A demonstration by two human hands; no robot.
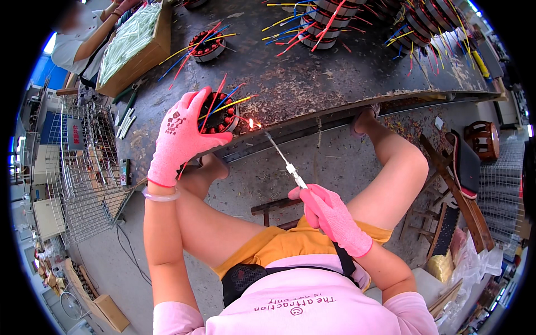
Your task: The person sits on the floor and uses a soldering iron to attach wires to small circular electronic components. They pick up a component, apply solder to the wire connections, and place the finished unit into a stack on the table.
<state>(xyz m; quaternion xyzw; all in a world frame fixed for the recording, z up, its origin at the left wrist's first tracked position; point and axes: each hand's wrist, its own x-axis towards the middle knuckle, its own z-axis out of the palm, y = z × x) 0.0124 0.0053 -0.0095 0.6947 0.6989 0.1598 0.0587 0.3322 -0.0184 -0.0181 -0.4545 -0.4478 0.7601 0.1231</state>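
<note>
At the table's near edge my left hand (184, 131), in a pink glove, is wrapped round a motor stator (230, 115) with dark core and red windings. Red, blue and yellow lead wires (229, 104) stick out of it. A small orange flame (254, 123) burns at the stator's right side, by a red wire end. My right hand (330, 215), also gloved in pink, is closed on a slim torch (291, 169) with a white body and long thin metal nozzle. Its tip points up-left toward the flame, a short gap away. The glove hides the torch's rear part.
Another stator (207, 46) lies farther back on the dark worn table (268, 78). Stacked stators (329, 25) with wires stand behind, more at right. A cardboard box (148, 53) of white sleeves sits at left, near another person's arm (92, 42). A wire rack (84, 167) stands left.
</note>
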